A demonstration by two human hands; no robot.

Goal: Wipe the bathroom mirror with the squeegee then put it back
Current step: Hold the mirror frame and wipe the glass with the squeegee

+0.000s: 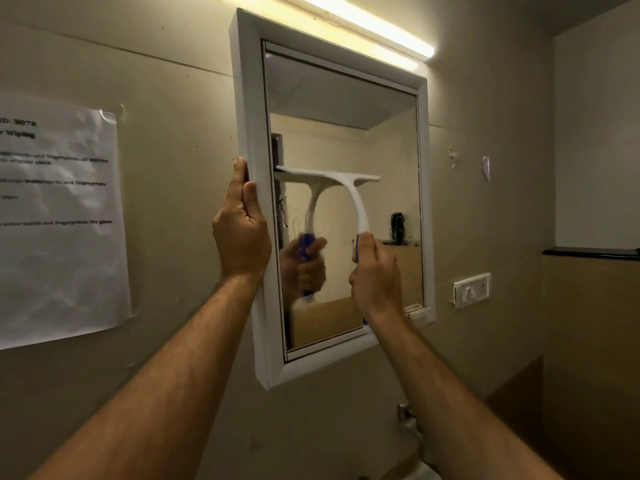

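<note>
the mirror (346, 140), a tall glass in a white frame, hangs on the beige wall (173, 98) under a lit strip light (363, 26), with a printed sheet (59, 216) taped up well to its left. the left hand (242, 233) lies flat along the frame's left edge, fingers straight and pointing up, which looks like bracing the frame; it holds nothing. the right hand (375, 275) has its fingers curled round the blue grip of the squeegee (349, 192), whose white neck curves up to a blade lying level across the middle of the glass, apparently touching it, its left end near the frame's inner edge.

the step in hand is the wiping itself. the blade sits about halfway up, so i judge the lower half is the stretch ahead of this stroke, while nothing shows whether the upper half is done. the next move calls for steady pressure and a level blade drawn straight down, with the frame kept from swinging. the put-back spot is not in view.
</note>
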